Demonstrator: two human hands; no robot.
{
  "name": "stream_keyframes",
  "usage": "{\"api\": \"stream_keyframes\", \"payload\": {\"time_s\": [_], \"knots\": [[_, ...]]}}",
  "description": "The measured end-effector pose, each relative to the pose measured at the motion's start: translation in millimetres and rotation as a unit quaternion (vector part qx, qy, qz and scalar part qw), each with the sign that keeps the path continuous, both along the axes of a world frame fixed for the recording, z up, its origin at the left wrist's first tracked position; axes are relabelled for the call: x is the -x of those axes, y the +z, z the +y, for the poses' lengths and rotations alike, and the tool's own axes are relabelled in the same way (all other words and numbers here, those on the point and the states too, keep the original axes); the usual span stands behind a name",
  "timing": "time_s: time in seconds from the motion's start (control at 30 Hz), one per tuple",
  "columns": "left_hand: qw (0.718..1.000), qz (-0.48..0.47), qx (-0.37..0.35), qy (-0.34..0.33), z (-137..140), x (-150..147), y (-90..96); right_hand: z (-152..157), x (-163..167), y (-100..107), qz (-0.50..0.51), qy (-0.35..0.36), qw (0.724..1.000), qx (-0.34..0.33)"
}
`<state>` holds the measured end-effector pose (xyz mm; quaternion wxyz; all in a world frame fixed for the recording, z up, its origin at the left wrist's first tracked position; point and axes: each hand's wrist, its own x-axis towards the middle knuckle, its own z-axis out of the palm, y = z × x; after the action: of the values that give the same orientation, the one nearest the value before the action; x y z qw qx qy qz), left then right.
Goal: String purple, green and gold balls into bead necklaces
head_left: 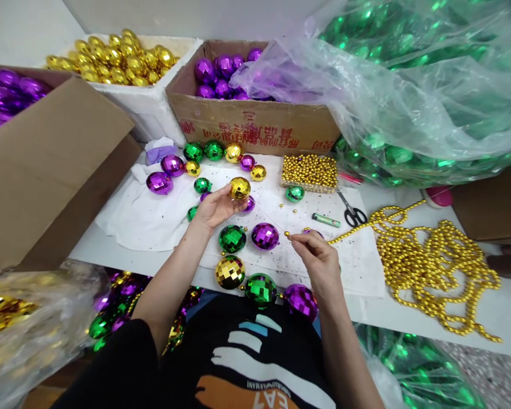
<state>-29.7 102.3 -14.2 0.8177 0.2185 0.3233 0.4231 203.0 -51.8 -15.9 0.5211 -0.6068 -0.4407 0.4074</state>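
Observation:
My left hand [219,205] is closed around a shiny gold faceted ball [240,188], held above the white cloth. A thin pale string [266,214] runs taut from that ball toward my right hand [317,254]. The fingertips of my right hand pinch at a small gold bead [287,233] near the string's other end. Below my hands lies a strung row of big faceted balls, among them a purple ball [264,236], a green ball [232,238] and a gold ball [230,271], with small gold beads between some of them.
A clear box of gold beads [309,172], a lighter [326,220] and scissors [354,215] lie to the right. Gold bead chains [434,272] spread farther right. Behind stand a carton [255,126] of purple balls, a white foam box [149,108] and a plastic bag [426,91] of green balls.

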Motion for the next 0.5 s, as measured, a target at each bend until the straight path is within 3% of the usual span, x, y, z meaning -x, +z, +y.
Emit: {"api": "stream_keyframes", "payload": {"time_s": [0.23, 0.5], "knots": [[0.997, -0.026, -0.057, -0.037, -11.7, -3.3, -6.5, 0.6, 2.5, -1.7, -0.013, 0.016, 1.0, 0.019], [0.993, -0.044, -0.065, -0.085, -21.9, -8.9, -7.5, -1.1, 2.3, -9.1, -0.014, 0.017, 0.999, 0.024]]}}
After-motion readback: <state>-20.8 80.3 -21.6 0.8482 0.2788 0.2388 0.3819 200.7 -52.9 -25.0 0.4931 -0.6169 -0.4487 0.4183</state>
